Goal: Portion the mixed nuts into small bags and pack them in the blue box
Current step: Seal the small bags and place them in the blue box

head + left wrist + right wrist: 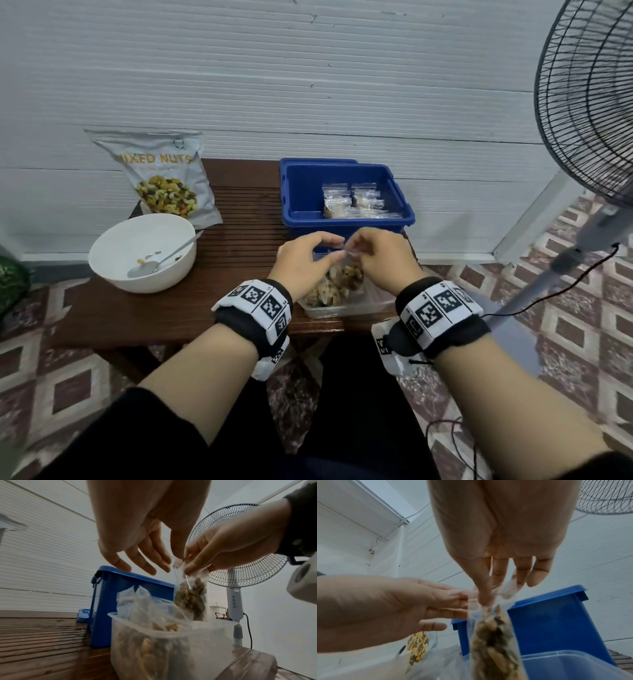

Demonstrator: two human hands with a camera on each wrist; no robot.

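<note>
A small clear bag of mixed nuts point(352, 274) point(190, 597) point(493, 635) hangs over a clear plastic container point(329, 310) point(188, 655) that holds several filled bags. My right hand point(356, 250) point(190, 566) point(488, 599) pinches the bag's top edge between thumb and fingers. My left hand point(334, 245) point(149, 563) point(453, 601) is beside it with straight fingers, their tips at the bag's top; I cannot tell whether they touch it. Just behind stands the blue box point(301, 219) point(109, 601) point(547, 622) with several small bags inside on its right.
A white bowl point(113, 263) with a spoon point(161, 260) and a few nuts sits at the table's left. The mixed nuts pouch point(161, 171) point(418, 646) leans on the wall behind it. A standing fan point(589, 102) point(240, 547) is on the right, off the small wooden table point(239, 274).
</note>
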